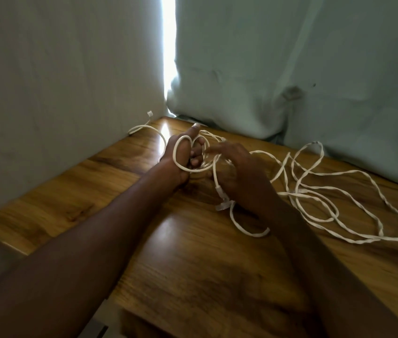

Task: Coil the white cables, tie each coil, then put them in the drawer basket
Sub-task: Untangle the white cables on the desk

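**White cord half-wound at the corner of a wooden table**

No brand, label or lettering can be read anywhere here; the plug ends are too small and blurred to show any marking.

The left hand [181, 157] is raised at the far middle of the wooden table [193, 264], thumb pointing up, with a loop of the white cable [315, 191] slung round the thumb and across the palm. Its fingers are curled inward onto the strands, so it is holding the cord. The right hand [239, 172] sits just beside it, knuckles up, fingers bent down over the same cord; a strand drops from under it past a clear, blurry plug [222, 206] and curls into a small open hook near the wrist. It looks to be pinching the cord, though the fingertips are hidden beneath the hand.

The cable is round, matte and off-white, with a faintly twisted, rope-like surface. Most of it lies loose to the right in wide overlapping loops on the tabletop. Another length arcs off to the left, ending in a small white connector [149, 114] resting against the wall.

The table is glossy wood-grain, honey-brown with dark streaks. Pale green-grey curtains [290, 57] of soft, creased cloth hang behind it, parted by a bright narrow gap [168, 45].
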`<act>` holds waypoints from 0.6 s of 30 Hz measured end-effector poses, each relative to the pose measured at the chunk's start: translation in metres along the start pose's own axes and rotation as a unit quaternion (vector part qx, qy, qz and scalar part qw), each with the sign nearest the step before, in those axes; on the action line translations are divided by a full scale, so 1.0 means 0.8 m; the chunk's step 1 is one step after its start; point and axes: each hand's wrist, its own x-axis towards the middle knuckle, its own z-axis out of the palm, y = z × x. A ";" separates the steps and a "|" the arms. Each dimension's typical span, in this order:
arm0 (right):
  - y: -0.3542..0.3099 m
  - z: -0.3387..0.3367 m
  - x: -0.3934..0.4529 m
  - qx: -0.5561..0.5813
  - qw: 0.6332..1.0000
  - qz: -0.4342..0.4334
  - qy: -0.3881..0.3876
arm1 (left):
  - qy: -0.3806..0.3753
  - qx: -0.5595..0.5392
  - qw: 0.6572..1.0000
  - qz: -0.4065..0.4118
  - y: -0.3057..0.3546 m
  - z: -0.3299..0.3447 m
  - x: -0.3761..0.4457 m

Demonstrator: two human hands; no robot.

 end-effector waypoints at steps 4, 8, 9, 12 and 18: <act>0.005 -0.009 0.000 0.057 0.997 -0.012 -0.052 | 0.006 -0.017 1.000 -0.020 0.004 0.001 -0.001; 0.003 -0.025 -0.002 0.160 0.983 0.019 -0.089 | 0.022 -0.017 0.999 -0.020 0.005 -0.001 0.002; 0.005 -0.028 -0.003 0.175 0.980 0.019 -0.093 | 0.022 -0.020 0.999 -0.022 0.006 -0.001 0.003; 0.003 -0.033 -0.002 0.199 0.976 0.010 -0.090 | 0.018 -0.021 0.999 -0.029 0.008 -0.001 0.001; 0.004 -0.020 0.004 0.272 0.950 0.137 0.066 | 0.004 -0.019 1.000 -0.022 0.009 0.005 -0.003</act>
